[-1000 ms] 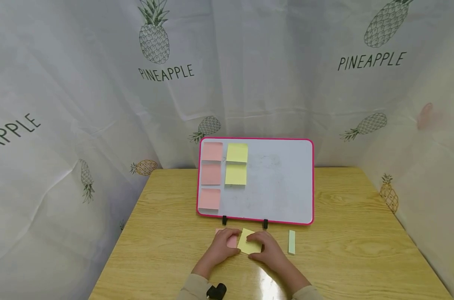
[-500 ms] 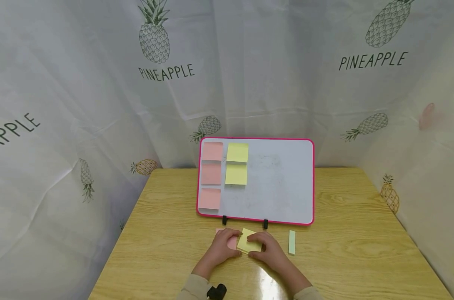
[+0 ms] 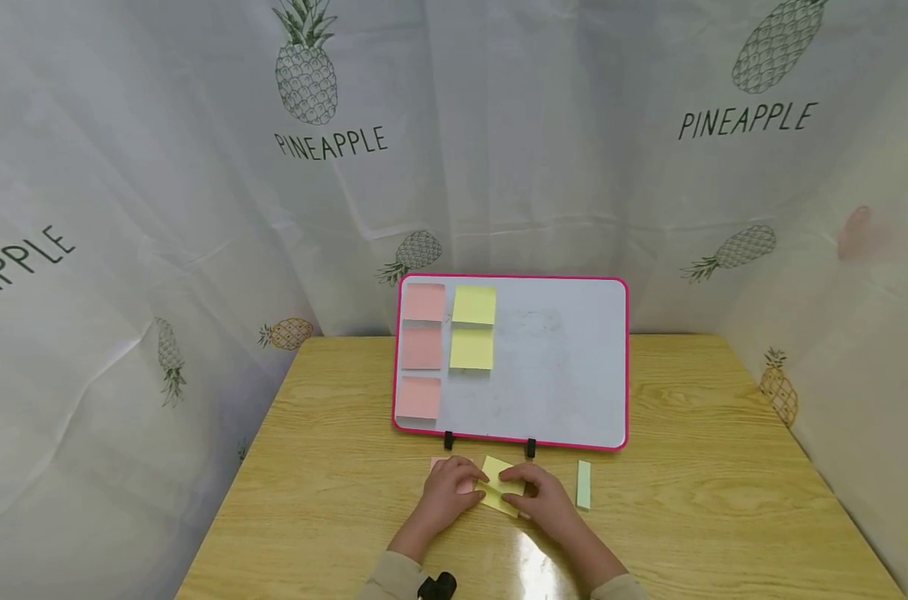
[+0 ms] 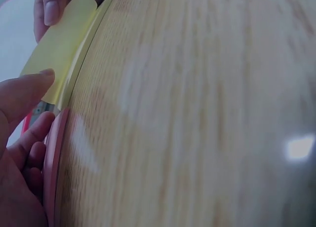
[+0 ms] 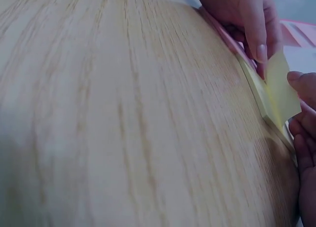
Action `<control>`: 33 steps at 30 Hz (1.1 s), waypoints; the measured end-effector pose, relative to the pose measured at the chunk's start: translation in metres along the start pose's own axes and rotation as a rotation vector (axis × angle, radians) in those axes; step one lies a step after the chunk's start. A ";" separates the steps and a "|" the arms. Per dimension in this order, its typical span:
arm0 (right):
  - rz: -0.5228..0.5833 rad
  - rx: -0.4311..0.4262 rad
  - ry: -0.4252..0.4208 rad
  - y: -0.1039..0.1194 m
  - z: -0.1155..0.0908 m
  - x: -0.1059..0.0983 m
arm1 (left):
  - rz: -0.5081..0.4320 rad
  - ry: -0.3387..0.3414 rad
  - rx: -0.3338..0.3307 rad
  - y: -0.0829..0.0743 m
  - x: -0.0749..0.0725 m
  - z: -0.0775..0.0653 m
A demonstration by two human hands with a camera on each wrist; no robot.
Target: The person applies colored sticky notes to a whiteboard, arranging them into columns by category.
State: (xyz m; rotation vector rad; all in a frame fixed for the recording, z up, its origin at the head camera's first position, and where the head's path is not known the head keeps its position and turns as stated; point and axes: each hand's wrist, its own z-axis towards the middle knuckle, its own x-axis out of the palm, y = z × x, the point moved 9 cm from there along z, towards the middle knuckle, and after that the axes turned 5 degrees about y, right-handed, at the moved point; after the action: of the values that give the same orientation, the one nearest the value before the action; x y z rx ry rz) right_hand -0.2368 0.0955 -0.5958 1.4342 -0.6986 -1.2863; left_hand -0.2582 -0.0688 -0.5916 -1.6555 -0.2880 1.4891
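Observation:
My left hand [image 3: 448, 490] and right hand [image 3: 542, 496] meet over a pad of yellow sticky notes [image 3: 502, 503] on the table. The top yellow sticky note [image 5: 281, 89] is partly raised, standing at an angle to the pad. On its left end the left thumb and a finger pinch it; the right thumb and index finger pinch the other end. The left hand's lower fingers lie against a pink sticky note pad [image 4: 54, 168], largely covered by that hand in the head view. A narrow pale green pad [image 3: 584, 485] lies right of the right hand.
A pink-framed whiteboard [image 3: 559, 367] leans behind the hands on two small black feet [image 3: 531, 447]. Three pink notes [image 3: 421, 348] run down its left side, beside two yellow notes [image 3: 473, 305]. A pineapple-print curtain [image 3: 514, 167] surrounds the wooden table [image 3: 694, 483].
The top yellow note has come up from the pad along its near edge, showing more of the pad beneath. Both hands have shifted slightly, thumbs rising with the sheet.

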 end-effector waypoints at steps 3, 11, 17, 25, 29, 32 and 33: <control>-0.008 -0.016 -0.026 0.003 -0.002 -0.004 | 0.014 -0.003 -0.003 -0.002 0.000 0.000; 0.013 -0.009 -0.090 0.007 -0.006 -0.014 | 0.082 -0.024 0.005 -0.007 0.000 -0.002; 0.049 0.063 -0.204 0.006 -0.009 -0.024 | 0.098 -0.025 -0.021 -0.004 0.001 -0.001; 0.150 0.101 -0.270 0.003 -0.014 -0.024 | 0.072 -0.028 -0.026 -0.004 0.000 -0.002; 0.164 0.111 -0.264 0.006 -0.015 -0.021 | 0.093 -0.027 -0.029 -0.003 0.000 -0.001; 0.155 0.128 -0.262 0.006 -0.017 -0.019 | 0.106 -0.013 -0.050 -0.001 0.002 -0.001; 0.147 0.132 -0.266 0.006 -0.017 -0.019 | 0.112 -0.010 -0.056 0.000 0.002 -0.001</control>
State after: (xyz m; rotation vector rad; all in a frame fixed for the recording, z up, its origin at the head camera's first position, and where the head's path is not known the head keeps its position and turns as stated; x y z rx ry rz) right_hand -0.2244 0.1159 -0.5859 1.3012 -1.0645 -1.3483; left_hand -0.2564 -0.0674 -0.5931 -1.7329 -0.2475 1.5861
